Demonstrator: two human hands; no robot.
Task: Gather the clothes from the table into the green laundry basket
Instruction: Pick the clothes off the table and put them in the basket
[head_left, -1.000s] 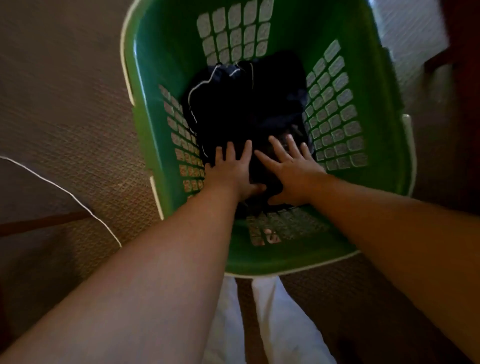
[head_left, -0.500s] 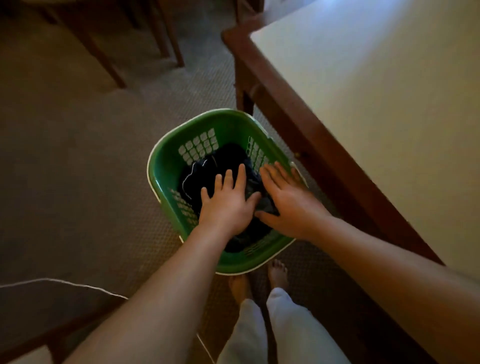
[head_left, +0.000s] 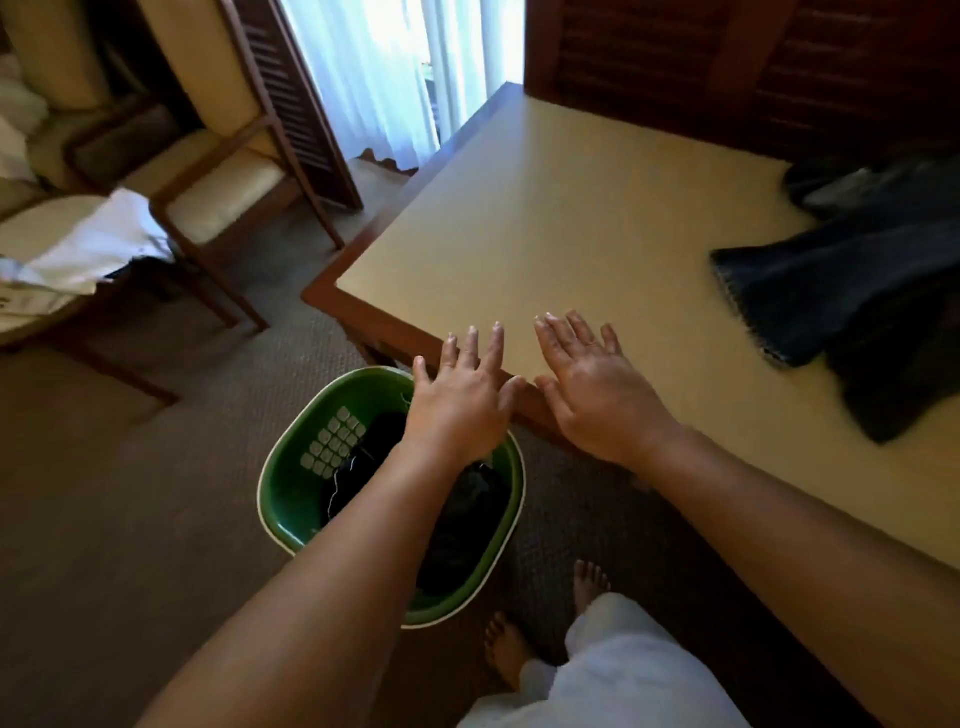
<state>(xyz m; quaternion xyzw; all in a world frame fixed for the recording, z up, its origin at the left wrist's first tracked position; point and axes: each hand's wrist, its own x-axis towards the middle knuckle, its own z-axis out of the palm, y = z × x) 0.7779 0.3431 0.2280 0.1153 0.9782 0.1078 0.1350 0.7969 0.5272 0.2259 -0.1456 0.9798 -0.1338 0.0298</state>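
Carpeted floor (head_left: 130, 519) ran beneath a wood-edged cream surface (head_left: 571, 234) in a dim room. Dark denim clothes (head_left: 841, 296) lay heaped at the surface's right side, well apart from both hands. On the floor just beside the surface's near edge stood the green laundry basket (head_left: 291, 499), with dark clothing (head_left: 457, 519) already inside. Above the basket hovered the left hand (head_left: 460, 400), fingers spread and holding nothing. Over the surface's edge, the right hand (head_left: 592, 389) was likewise flat, open and empty. Wooden chairs (head_left: 218, 197) stood behind, by a bright curtain (head_left: 384, 73).
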